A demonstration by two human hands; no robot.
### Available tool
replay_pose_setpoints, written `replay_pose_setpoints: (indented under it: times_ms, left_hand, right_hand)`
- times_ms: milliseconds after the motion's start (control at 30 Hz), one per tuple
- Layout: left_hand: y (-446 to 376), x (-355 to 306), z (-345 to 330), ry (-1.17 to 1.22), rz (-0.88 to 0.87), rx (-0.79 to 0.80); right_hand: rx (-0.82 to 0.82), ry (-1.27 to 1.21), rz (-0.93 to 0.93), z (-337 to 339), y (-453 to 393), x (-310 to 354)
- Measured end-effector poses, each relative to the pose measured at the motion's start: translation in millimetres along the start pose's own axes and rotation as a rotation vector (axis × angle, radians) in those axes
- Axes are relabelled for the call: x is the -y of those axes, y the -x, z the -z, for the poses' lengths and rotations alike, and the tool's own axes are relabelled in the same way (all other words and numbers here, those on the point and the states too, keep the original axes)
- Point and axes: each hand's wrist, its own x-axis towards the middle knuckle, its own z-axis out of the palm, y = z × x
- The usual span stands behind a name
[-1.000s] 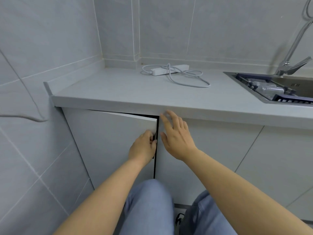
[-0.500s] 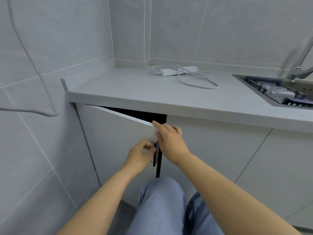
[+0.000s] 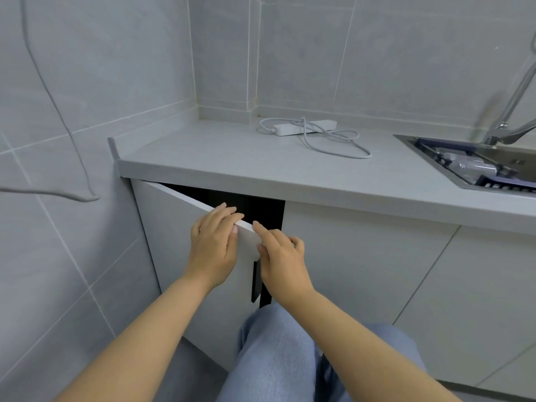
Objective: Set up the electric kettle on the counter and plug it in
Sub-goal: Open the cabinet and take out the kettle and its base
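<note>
- Our left hand (image 3: 213, 250) lay on the front of the cabinet door (image 3: 174, 227), fingers (image 3: 229, 213) curled over its top edge and closed on it, thumb on the outer face.
- Our right hand (image 3: 282, 261) gripped the same door at its free corner, index finger stretched along the top edge, the other fingers hooked around the side edge just above the dark handle (image 3: 255, 281).
- Both forearms reached forward and up from the bottom of the view, nearly parallel, wrists straight, over our two knees in blue jeans (image 3: 275, 352).
- The door stood partly open, hinged at the left; the gap behind it was black, and we could not tell what was inside.
- We saw no kettle anywhere in view.
- We counted one power strip (image 3: 304, 128) on the counter (image 3: 232, 158), near the back wall, with its one grey cord (image 3: 336, 143) looped loosely beside it.
- One sink (image 3: 470, 166) sat at the right, well apart from the strip, with one faucet (image 3: 510, 123) above it; the items inside were unclear.
- One thin cable (image 3: 58, 111) hung down the tiled left wall.
</note>
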Motion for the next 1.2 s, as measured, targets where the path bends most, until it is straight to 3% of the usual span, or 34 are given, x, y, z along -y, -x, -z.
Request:
replay_pose_setpoints:
  times_ms: [167,400,600,733,1200]
  left_hand:
    - [9.0,2.9,17.6,0.031,-0.014,-0.054]
    - [-18.5,1.4,39.5,0.032,0.136,-0.048]
    - [-22.0,8.8,50.1,-0.261,0.292,-0.079]
    - [-14.8,18.1,56.6,-0.335,0.238,-0.072]
    - [-20.2,33.3,104.0,-0.448,0.318,0.084]
  right_hand:
    - [-0.048,0.041,0.124,-0.7,12.2,9.7]
    - [-0.026,0.062,0.299,5.5,11.9,5.4]
    - [0.029,0.046,0.355,8.7,5.0,6.0]
    - [0.066,0.022,0.393,9.2,7.0,11.2]
    - [0.171,-0.246,0.557,-3.4,16.1,56.8]
